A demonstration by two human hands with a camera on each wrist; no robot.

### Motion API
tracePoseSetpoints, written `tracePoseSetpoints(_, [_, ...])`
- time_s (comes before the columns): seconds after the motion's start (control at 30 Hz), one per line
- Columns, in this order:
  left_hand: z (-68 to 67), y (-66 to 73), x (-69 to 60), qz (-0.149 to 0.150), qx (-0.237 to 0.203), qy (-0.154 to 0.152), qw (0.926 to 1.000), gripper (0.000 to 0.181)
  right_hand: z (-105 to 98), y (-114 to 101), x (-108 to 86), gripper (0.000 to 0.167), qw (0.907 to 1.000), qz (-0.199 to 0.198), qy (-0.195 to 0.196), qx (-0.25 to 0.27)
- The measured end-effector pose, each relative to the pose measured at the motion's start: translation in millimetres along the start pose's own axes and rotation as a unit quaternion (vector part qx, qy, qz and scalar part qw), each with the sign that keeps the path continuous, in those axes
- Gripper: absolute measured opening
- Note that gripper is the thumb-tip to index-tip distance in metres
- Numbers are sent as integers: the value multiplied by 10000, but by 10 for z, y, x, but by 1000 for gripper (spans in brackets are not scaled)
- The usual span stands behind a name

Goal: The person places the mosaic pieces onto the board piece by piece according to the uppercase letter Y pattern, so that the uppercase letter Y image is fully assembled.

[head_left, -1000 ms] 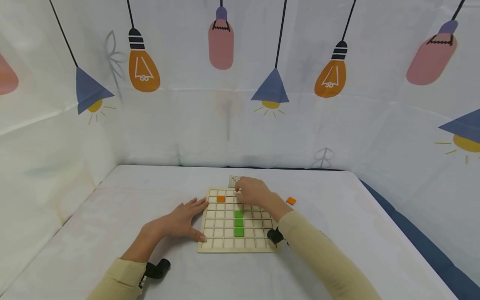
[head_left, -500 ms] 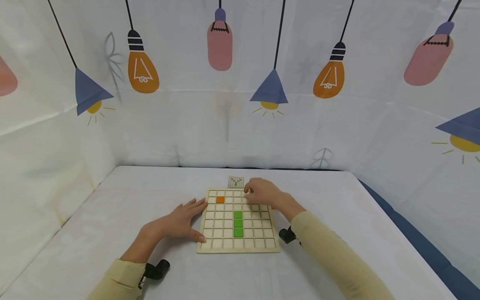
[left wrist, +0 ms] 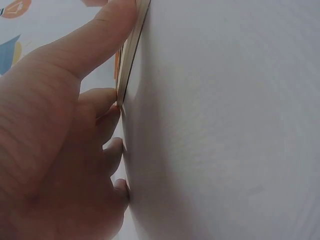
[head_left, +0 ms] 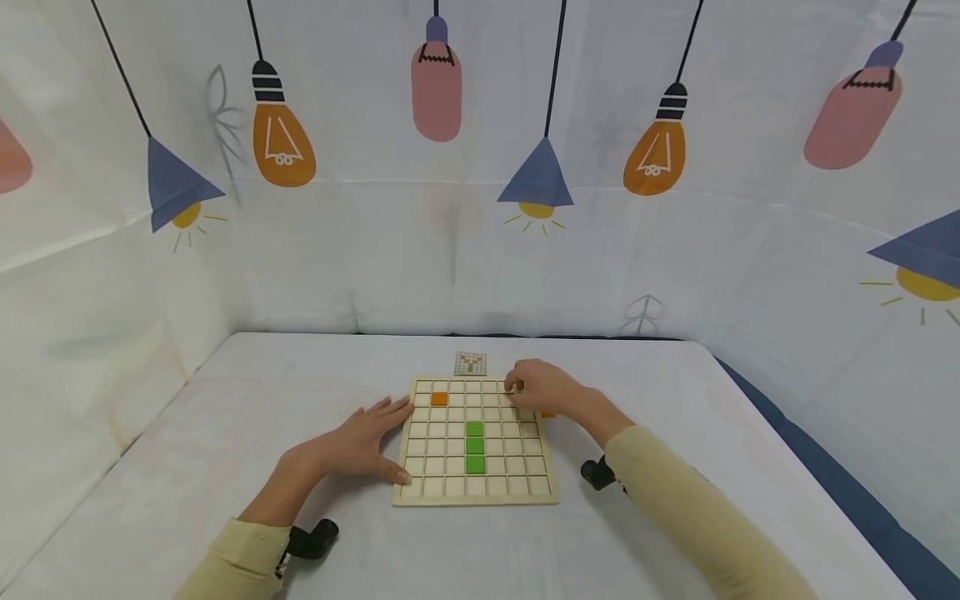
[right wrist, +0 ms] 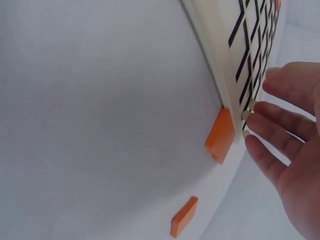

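White bench (head_left: pixel 360 550) bears a pale wooden grid board (head_left: pixel 435 502), our left grip (head_left: pixel 356 437) against its left edge, fingers spread. Three flat green tiles (head_left: pixel 475 446) line up in the board's middle column, and one orange tile (head_left: pixel 439 399) fills a cell farther back. Off its right edge lie two loose orange tiles (right wrist: pixel 220 136). Our right grip (head_left: pixel 551 390) is at its far right corner, thumb and fingers apart, nothing visibly pinched. We seem to be filling cells; the next move probably calls for lightly pinching a loose tile. Beyond the board lies a small pattern card (head_left: pixel 470 364), then lamp-printed sheeting (head_left: pixel 330 250).
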State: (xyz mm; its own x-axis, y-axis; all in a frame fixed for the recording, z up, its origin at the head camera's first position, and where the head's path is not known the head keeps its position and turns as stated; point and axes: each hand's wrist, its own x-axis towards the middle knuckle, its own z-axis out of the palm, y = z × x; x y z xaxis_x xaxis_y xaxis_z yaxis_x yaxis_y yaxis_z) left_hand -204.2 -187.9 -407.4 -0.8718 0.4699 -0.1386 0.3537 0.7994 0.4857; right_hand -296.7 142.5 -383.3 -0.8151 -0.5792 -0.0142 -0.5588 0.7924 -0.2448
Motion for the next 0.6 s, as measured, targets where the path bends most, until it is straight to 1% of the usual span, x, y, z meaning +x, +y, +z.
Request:
tracePoseSetpoints(0.17, [6, -18, -4, 11, 8, 0, 10000, 116, -34, 98, -45, 20, 9999, -88, -33, -61])
tracePoseSetpoints(0.27, [5, -7, -7, -25, -10, -14, 10000, 116, -65, 140, -79, 20, 10000, -70, -9, -41])
tracePoseSetpoints(0.6, [-7, -1, -18, 69, -39, 13, 10000, 116, -77, 241, -156, 21, 9999, 27, 99, -53])
